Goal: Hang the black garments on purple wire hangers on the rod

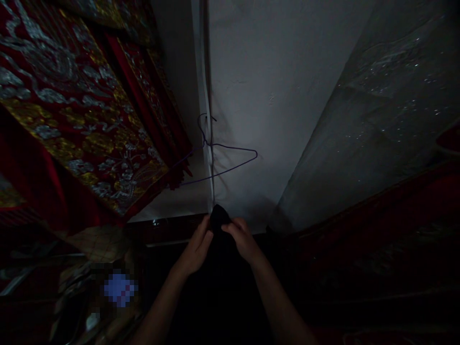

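Note:
Between my two hands is a black cloth item (218,218), its top coming to a rounded point; its lower part merges into the darkness, so I cannot tell what kind it is. My left hand (197,245) grips its left side, thumb toward me. My right hand (243,238) is closed on the right side, the thumb pressed over the near face. Above and beyond the hands hangs a thin purple-blue wire hanger (235,147) with no garment on it, beside a narrow white strip (207,86) running down the wall.
Red cloth with gold and silver embroidery (97,115) hangs at the left. A white wall (273,86) stands ahead, with a sparkly translucent sheet (381,110) at the right above dark red cloth (377,206). Lower left is dim clutter with a blurred blue patch (120,288).

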Demonstrator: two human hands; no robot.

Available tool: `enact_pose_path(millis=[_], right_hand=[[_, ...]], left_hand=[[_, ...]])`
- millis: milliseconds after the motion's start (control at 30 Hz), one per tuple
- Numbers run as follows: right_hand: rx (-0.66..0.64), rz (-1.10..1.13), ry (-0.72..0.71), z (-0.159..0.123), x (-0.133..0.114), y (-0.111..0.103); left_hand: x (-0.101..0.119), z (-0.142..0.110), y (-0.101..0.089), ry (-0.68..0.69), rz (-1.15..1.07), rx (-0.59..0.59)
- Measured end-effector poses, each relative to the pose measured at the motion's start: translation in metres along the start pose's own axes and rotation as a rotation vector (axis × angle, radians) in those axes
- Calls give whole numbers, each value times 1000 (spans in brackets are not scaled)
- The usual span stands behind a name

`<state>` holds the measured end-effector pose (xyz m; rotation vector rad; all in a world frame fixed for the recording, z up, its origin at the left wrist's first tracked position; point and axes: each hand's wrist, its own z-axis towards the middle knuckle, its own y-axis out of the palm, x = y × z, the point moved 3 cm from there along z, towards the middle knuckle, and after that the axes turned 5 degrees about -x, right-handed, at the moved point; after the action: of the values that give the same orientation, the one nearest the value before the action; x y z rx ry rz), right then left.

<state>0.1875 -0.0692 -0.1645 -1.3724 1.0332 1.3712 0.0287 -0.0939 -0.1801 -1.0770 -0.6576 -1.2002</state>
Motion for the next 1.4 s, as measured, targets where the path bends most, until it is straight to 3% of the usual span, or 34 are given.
enact_pose_path(millis=[133,200,333,500,600,700,800,900,967,1100,1167,1200,1300,1400], right_hand=[[-135,-241,-312,16,-50,-34],[-57,-364,-464,34,-65,-46],[128,-352,-592,90,-59,-52],[147,-439,-450,147,-27,-51],[180,-567,-447,143,-26,-62],[195,-652,-494,124,-42,-74],[147,-698,-499,112,-61,-80],[115,-718,-479,108,-72,-82],[120,-733,-478,108,-73,-82],[145,-749,-471,107,-68,-83],[139,-747,-461,107,-66,-83],[134,-748,-459,107,-65,-83],[126,-753,-463,108,-65,-84],[146,-748,-465,109,-65,-84]], left_hand=[[-23,-20,0,-181,6,-442],[-29,-23,-11,-245,18,-487],[-24,-13,-45,-233,74,-385],[-12,-2,-70,-173,126,-371],[-22,-1,-82,-190,157,-322],[-39,6,-104,-266,212,-234],[-43,28,-135,-305,388,-94],[-33,58,-158,-273,497,-6],[-27,77,-163,-300,445,-79],[-32,91,-155,-454,327,-485],[-38,90,-153,-471,296,-586],[-40,89,-154,-453,299,-552],[-37,88,-165,-370,373,-293],[-18,90,-167,-195,451,-111]])
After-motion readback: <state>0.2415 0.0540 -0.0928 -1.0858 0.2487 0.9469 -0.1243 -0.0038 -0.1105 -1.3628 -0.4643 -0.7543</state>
